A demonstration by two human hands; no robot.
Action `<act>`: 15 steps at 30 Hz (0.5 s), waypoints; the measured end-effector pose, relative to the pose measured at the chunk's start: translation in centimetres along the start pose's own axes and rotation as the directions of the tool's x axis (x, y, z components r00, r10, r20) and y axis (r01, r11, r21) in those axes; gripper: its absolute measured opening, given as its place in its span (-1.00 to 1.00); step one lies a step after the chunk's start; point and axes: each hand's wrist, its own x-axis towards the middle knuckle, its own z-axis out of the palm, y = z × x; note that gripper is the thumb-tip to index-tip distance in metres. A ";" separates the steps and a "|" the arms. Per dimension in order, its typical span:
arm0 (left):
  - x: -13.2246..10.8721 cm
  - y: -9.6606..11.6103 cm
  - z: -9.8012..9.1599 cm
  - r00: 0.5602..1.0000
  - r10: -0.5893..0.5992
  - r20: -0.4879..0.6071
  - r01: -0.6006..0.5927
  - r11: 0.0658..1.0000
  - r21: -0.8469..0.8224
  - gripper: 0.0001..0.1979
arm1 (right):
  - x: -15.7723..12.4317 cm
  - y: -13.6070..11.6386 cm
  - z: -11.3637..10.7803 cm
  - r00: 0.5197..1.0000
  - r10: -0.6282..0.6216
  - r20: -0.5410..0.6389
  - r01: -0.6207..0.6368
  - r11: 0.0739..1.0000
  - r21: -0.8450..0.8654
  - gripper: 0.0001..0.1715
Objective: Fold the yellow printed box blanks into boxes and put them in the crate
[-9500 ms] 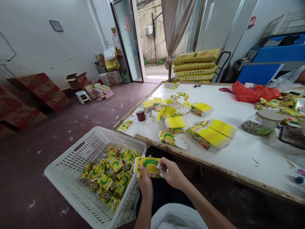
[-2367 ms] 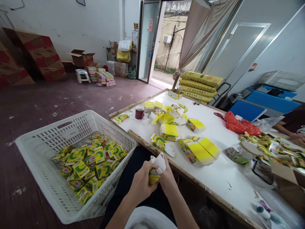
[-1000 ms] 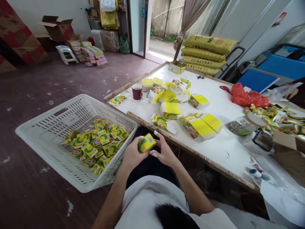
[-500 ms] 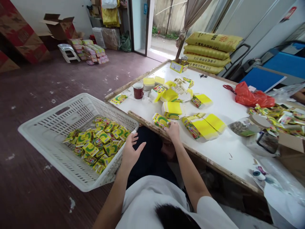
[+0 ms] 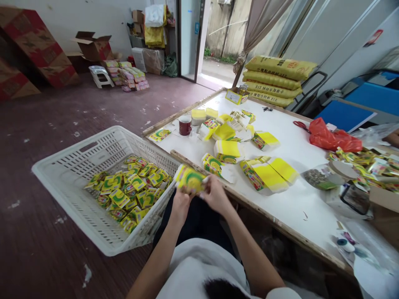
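Between my two hands, over my lap at the table's front edge, is a yellow and green printed card (image 5: 190, 180), slightly blurred by motion. My left hand (image 5: 181, 204) grips its lower edge, and the fingertips are partly hidden behind it. My right hand (image 5: 216, 194) pinches the right end. Just beyond, a small pile of similar cards (image 5: 212, 163) lies on the white tabletop (image 5: 274, 207). To the left stands a white plastic basket (image 5: 67, 166) with many small yellow-green packets (image 5: 124, 194) in it.
Stacks of yellow cards (image 5: 269, 173) and a dark red mug (image 5: 185, 126) stand on the table. Farther right are a red plastic bag (image 5: 333, 137), red scissors (image 5: 301, 125), a clear jar (image 5: 324, 174) and heaped packets (image 5: 377, 155). Yellow sacks (image 5: 274, 81) are piled behind.
My right hand has come off the tabletop with a printed card and moved left over my lap. My left hand, free and spread by the basket rim before, now grips the card too.
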 end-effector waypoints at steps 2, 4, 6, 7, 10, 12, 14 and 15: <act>-0.2 0.8 0.1 0.999 0.002 -0.044 -0.005 0.998 -0.057 -0.35 | -2.1 -1.4 2.4 0.972 -0.052 0.228 0.002 0.978 0.211 -0.61; -0.3 1.5 0.0 0.992 0.021 -0.125 -0.029 0.997 -0.066 -0.42 | -3.7 -2.2 4.5 0.962 -0.045 0.270 -0.075 0.905 0.419 -0.59; -0.2 1.9 -0.2 0.967 0.070 -0.247 -0.075 0.997 -0.011 -0.45 | -4.7 -2.5 5.9 0.972 -0.025 0.233 -0.092 0.873 0.479 -0.53; -0.2 2.0 -0.3 0.948 0.098 -0.302 -0.094 0.995 0.030 -0.46 | -5.0 -2.5 6.3 0.974 -0.020 0.224 -0.090 0.878 0.469 -0.51; -0.2 1.7 -0.4 0.920 0.145 -0.365 -0.104 0.986 0.129 -0.50 | -5.0 -2.2 6.3 0.967 -0.021 0.253 -0.083 0.915 0.394 -0.46; -0.4 1.4 -0.5 0.924 0.154 -0.351 -0.101 0.981 0.166 -0.55 | -4.5 -1.8 5.6 0.967 -0.019 0.254 -0.075 0.933 0.353 -0.52; -0.6 1.1 -0.5 0.932 0.180 -0.313 -0.116 0.970 0.213 -0.60 | -4.0 -1.5 4.8 0.981 -0.014 0.194 -0.051 0.942 0.330 -0.67; -0.7 1.0 -0.4 0.936 0.197 -0.291 -0.132 0.964 0.230 -0.62 | -3.7 -1.4 4.4 0.988 -0.015 0.153 -0.036 0.944 0.329 -0.77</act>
